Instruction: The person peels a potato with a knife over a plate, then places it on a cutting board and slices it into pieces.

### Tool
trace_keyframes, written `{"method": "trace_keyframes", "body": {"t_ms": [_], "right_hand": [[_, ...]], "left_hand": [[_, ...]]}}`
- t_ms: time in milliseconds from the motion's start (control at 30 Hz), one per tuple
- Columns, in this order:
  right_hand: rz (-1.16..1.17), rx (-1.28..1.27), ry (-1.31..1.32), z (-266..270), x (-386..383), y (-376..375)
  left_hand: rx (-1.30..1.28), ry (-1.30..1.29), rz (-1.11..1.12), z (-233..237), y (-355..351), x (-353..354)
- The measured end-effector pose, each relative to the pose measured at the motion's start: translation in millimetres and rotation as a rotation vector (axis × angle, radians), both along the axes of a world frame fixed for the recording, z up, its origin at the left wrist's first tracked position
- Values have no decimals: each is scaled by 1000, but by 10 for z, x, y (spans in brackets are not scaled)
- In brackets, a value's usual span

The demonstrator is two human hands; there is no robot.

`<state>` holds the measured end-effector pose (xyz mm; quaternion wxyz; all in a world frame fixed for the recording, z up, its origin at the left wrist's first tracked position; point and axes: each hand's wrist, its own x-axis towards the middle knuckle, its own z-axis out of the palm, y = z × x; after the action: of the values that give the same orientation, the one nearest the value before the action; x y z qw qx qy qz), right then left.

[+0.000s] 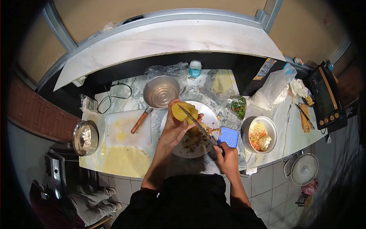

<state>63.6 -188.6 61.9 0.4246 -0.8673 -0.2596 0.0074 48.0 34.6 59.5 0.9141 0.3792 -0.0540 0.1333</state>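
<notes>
In the head view, my left hand [174,129] is wrapped round a large yellow potato [183,114], mostly bare of skin with some brown at its edge. My right hand [229,159] grips the dark handle of a knife [203,130]. Its blade points up and to the left and lies across the potato's face. Both hands work over a round white plate [210,111]. Brown and yellow peelings [191,144] are scattered on the plate beneath the blade. Right of the plate, close to my right hand, lies a blue square lid [229,136].
A hammered pan [161,91] stands behind, its wooden handle toward me. A white cutting board [128,128] and metal bowl [85,138] are left. To the right are a bag of chillies [238,107] and a white tub [273,127] of chopped vegetables. A person's legs [91,206] show lower left.
</notes>
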Motion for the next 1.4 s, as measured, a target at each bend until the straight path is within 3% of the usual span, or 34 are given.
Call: {"method": "trace_keyframes", "body": {"t_ms": [333, 433, 500, 667, 767, 933, 1067, 1267, 1333, 1400], "right_hand": [[-99, 38, 95, -42, -17, 46], [-104, 10, 109, -29, -29, 37], [44, 77, 13, -40, -58, 51], [-53, 38, 54, -90, -28, 61], [-156, -16, 153, -54, 13, 27], [-100, 16, 62, -106, -1, 19], [-94, 37, 151, -82, -34, 125], [-68, 98, 5, -395, -63, 233], [-54, 110, 36, -462, -50, 244], [-58, 64, 64, -503, -45, 231]], "left_hand": [[-220, -1, -55, -56, 31, -13], [-206, 48, -37, -20, 48, -30], [-191, 8, -61, -75, 67, -2], [-146, 7, -39, -80, 80, -29], [-92, -112, -140, -88, 103, -37], [-104, -9, -21, 31, 29, -126], [29, 116, 51, -93, 71, -190], [110, 245, 112, -275, 48, -369], [243, 285, 123, -377, 50, -427], [185, 316, 132, -461, 25, -496]]}}
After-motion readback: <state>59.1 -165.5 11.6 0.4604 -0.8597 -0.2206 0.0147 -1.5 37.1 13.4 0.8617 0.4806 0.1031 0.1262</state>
